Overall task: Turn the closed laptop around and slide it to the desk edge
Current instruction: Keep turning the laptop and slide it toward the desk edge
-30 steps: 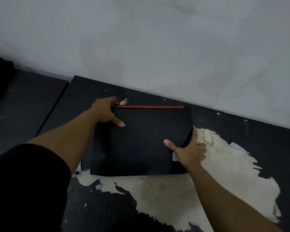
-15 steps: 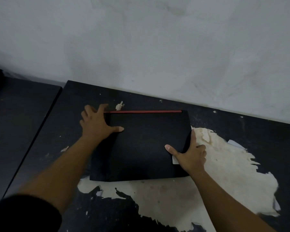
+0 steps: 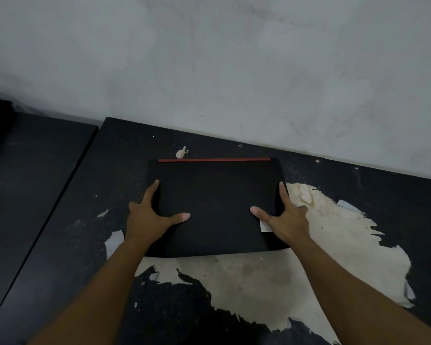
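A closed black laptop (image 3: 217,195) lies flat on the dark desk (image 3: 125,155), its red strip (image 3: 214,159) along the far edge toward the wall. My left hand (image 3: 152,215) grips the laptop's left side, thumb on the lid and fingers along the edge. My right hand (image 3: 284,217) grips the right side the same way, thumb on top. A small white sticker (image 3: 264,226) shows beside my right thumb.
A grey wall (image 3: 234,70) rises just behind the desk. The desk's black surface is peeled away to a pale patch (image 3: 334,257) under and right of the laptop. A second dark desk (image 3: 35,183) adjoins on the left, with a seam between them.
My left hand slid from the laptop's far left corner back along the left edge to its middle. The right hand stayed on the right side. The laptop has barely shifted.
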Tool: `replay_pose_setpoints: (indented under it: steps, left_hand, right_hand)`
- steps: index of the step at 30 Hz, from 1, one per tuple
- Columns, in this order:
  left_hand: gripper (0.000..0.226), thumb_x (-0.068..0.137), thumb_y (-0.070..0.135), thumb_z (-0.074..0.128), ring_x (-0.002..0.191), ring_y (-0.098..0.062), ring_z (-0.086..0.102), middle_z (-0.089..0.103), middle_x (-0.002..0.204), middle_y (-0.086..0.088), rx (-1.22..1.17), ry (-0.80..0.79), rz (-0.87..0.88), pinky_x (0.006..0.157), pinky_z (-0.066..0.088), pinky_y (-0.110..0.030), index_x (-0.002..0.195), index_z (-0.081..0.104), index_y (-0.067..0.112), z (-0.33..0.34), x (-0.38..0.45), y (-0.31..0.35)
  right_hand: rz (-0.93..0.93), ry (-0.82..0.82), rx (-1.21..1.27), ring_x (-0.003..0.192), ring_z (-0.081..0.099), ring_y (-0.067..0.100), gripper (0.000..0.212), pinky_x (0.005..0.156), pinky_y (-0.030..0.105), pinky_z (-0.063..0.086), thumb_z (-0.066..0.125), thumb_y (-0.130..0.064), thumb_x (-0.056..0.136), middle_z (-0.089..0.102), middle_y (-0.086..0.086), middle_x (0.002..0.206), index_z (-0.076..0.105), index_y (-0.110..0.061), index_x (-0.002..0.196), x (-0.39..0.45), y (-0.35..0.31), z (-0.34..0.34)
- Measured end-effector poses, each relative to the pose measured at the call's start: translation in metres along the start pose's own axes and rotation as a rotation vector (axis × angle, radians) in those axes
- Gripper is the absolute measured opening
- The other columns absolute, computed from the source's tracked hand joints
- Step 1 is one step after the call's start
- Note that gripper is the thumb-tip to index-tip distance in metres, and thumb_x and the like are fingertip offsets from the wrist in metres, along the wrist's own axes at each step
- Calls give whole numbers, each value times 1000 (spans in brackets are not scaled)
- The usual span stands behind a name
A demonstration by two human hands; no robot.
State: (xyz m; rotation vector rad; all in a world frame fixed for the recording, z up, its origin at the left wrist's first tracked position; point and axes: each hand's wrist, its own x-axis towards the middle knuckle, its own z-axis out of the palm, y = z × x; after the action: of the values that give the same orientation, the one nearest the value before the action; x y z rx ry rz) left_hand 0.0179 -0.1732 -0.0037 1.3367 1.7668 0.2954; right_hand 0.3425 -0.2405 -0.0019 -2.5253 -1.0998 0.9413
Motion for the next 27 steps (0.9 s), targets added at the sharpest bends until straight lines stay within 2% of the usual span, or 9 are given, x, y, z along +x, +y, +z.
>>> replay_pose_setpoints:
  steps: [2, 4, 7, 11, 18, 20, 24, 27]
  left_hand:
    - [132, 50, 75, 86, 145, -35, 37, 33, 162, -12, -24, -24, 37, 112, 37, -53, 159, 14, 53, -1, 1, 0]
    - [133, 50, 79, 83, 147, -35, 33, 31, 164, -12, -2, -40, 40, 113, 35, -54, 158, 10, 54, -3, 0, -1]
    - [133, 49, 81, 81, 145, -40, 34, 28, 162, -18, 40, -40, 31, 112, 36, -56, 157, 8, 57, -6, -1, 1]
    - [128, 53, 83, 77, 141, -50, 36, 11, 161, -21, 89, 23, 42, 110, 38, -58, 158, 9, 55, 0, -2, 4]
    - [133, 47, 101, 58, 135, -55, 42, -1, 163, -14, 210, 155, 113, 104, 44, -62, 160, 10, 49, 18, -5, -4]
    - [137, 45, 103, 57, 134, -55, 43, 1, 163, -13, 204, 183, 141, 105, 45, -63, 161, 14, 45, 20, -7, -8]
    - [138, 43, 103, 58, 134, -57, 42, 7, 162, -22, 189, 222, 161, 105, 43, -61, 161, 17, 44, 21, -12, -11]
    - [140, 42, 104, 56, 136, -58, 39, 11, 161, -27, 214, 245, 176, 106, 41, -61, 162, 19, 42, 21, -13, -11]
  right_hand:
    - [-6, -16, 23, 142, 31, 43, 119, 109, 48, 36, 71, -84, 62, 26, 24, 158, 6, -55, 157, -1, -3, -5]
    - [-10, -24, 13, 143, 31, 43, 119, 111, 48, 36, 70, -85, 62, 21, 24, 160, 5, -55, 157, -3, -4, -7]
    - [-18, -23, -19, 136, 41, 43, 118, 109, 47, 39, 64, -90, 62, 23, 22, 155, 1, -57, 156, -7, -3, -2]
    - [-118, 85, -91, 122, 55, 36, 113, 100, 46, 48, 47, -99, 62, 25, 12, 147, 6, -56, 157, -8, 5, 10]
    - [-202, 217, -110, 139, 43, 31, 106, 102, 45, 46, 44, -98, 67, 24, 8, 158, 18, -50, 159, -6, 17, 25]
    - [-221, 250, -99, 140, 43, 29, 108, 103, 45, 46, 43, -100, 65, 29, 7, 157, 24, -49, 158, -6, 20, 29]
    - [-251, 300, -62, 126, 54, 27, 112, 98, 42, 50, 43, -103, 60, 48, 6, 139, 33, -47, 156, -8, 23, 30]
    - [-286, 350, -47, 129, 52, 26, 111, 98, 43, 49, 46, -101, 61, 50, 5, 141, 42, -40, 153, -11, 24, 30]
